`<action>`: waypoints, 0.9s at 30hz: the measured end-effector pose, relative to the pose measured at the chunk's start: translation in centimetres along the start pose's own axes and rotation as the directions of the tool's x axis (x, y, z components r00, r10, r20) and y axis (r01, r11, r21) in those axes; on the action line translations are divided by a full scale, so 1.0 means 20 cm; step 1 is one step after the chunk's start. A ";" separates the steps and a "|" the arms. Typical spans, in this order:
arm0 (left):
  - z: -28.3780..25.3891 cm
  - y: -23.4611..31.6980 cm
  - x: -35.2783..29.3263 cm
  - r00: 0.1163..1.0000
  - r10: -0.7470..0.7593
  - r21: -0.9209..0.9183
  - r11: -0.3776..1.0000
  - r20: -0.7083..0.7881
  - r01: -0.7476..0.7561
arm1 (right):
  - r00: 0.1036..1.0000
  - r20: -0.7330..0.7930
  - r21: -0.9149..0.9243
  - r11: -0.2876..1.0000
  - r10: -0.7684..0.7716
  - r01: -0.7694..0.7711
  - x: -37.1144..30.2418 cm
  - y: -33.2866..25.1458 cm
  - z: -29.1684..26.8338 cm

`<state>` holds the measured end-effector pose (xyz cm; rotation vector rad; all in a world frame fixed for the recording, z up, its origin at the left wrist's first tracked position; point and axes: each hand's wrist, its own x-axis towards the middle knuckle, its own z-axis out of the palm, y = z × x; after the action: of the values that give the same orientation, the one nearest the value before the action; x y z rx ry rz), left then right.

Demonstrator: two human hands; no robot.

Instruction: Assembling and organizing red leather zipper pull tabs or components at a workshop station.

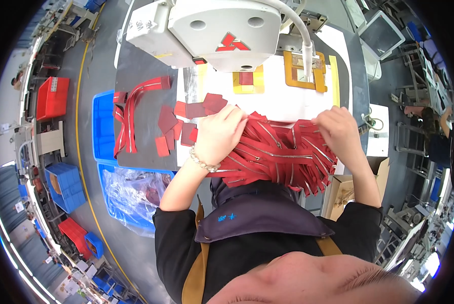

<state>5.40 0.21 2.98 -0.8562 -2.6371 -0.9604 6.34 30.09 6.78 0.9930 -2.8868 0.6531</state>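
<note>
A thick bundle of red zippers (282, 154) with silvery teeth hangs over the near edge of the table in front of me. At its upper left, my left hand (222, 130) is closed, with thumb and fingertips pinching the zipper ends. My right hand (338, 129) is curled at the upper right of the bundle, fingertips closed on the zipper edge there. Small red fabric pieces (167, 119) lie scattered left of my left hand. Farther left, a few long red zippers (131, 121) are draped on the dark tabletop.
A white machine head (224, 35) overhangs the table's far side. Beneath it, a small red patch (246, 78) sits on a yellow square, with an amber frame (287, 76) to the right. Blue bins (103, 137) stand at the left, a cardboard box (333, 195) at the right.
</note>
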 end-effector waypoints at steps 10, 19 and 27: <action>0.26 -0.05 0.18 0.989 0.092 0.221 0.968 0.114 -0.115 | 0.785 -0.483 0.267 0.920 0.386 -0.288 0.05 0.36 0.26; 0.25 -0.02 0.19 0.974 -0.038 0.307 0.951 0.224 -0.034 | 0.795 -0.403 0.347 0.879 0.454 -0.327 0.03 0.38 0.32; 0.26 -0.03 0.19 0.980 0.011 0.315 0.946 0.198 -0.074 | 0.787 -0.559 0.003 0.951 0.259 -0.310 0.06 0.38 0.28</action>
<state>1.88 4.94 0.05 -0.9609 -2.8126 -0.4334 1.56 32.52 -1.07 0.2711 -2.5136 0.6774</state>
